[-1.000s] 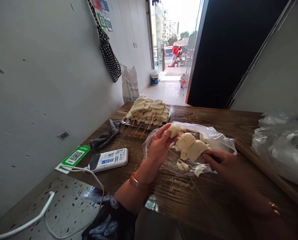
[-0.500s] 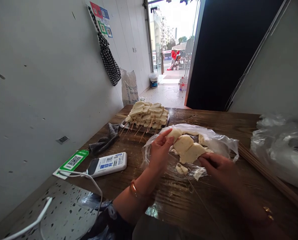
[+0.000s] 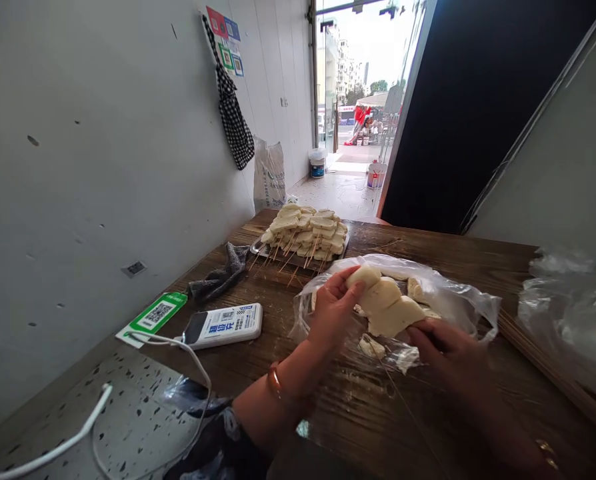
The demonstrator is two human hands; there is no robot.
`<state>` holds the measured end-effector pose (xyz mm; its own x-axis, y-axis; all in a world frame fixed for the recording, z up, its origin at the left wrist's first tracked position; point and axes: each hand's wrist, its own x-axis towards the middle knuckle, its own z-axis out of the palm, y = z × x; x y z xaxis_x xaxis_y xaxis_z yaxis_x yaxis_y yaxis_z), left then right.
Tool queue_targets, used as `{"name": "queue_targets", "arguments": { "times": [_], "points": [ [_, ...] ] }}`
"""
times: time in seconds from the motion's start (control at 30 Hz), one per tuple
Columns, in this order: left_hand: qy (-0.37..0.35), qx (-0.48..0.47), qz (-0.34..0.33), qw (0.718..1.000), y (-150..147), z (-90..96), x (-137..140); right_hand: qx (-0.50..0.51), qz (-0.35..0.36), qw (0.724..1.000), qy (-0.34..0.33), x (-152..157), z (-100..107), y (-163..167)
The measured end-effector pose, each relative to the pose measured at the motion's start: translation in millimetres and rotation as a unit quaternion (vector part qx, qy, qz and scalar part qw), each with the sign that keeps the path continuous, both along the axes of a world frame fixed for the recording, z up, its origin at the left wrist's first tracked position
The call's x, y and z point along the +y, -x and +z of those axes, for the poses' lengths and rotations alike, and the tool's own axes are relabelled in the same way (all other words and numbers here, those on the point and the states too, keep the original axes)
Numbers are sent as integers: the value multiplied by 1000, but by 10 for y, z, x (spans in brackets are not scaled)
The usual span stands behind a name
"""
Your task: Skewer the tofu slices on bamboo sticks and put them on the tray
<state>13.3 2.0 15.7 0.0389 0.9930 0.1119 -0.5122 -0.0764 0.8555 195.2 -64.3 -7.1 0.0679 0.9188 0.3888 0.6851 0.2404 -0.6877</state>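
Observation:
Between my hands is a joined row of pale, flat, dough-like slices (image 3: 384,300), held over an open clear plastic bag (image 3: 471,293). My left hand (image 3: 337,303) pinches its upper left end between thumb and fingers. At the lower right end, my right hand (image 3: 443,343) is closed on the edge; whether it also grips a stick is hidden. More pale pieces (image 3: 418,291) lie in the bag behind. A small pale scrap (image 3: 372,347) rests in front, with a thin stick (image 3: 403,399) running from it towards me.
Behind the bag, skewered pale slices (image 3: 308,230) are heaped on a metal tray (image 3: 347,247). A grey cloth (image 3: 219,277), a white power bank (image 3: 231,327) and a green QR card (image 3: 155,313) lie left. Long sticks (image 3: 543,360) and crumpled plastic bags (image 3: 573,307) are on the right.
The view has shifted, so the whole scene sits further right and slightly lower. Both hands keep their hold on the slices, with little change in their pose.

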Motion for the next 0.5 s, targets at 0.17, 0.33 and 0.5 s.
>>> {"name": "queue_targets", "arguments": {
  "times": [0.17, 0.33, 0.5],
  "points": [
    [13, -16, -15, 1000, -16, -28, -1, -4, -16, 1000, -11, -26, -5, 38],
    [10, -18, -35, 999, -22, -41, -10, -23, -2, 1000, 4, -25, -8, 31],
    [18, -13, -42, 999, -31, -52, -13, -20, -9, 1000, 3, -36, 21, 55]
  ]
}}
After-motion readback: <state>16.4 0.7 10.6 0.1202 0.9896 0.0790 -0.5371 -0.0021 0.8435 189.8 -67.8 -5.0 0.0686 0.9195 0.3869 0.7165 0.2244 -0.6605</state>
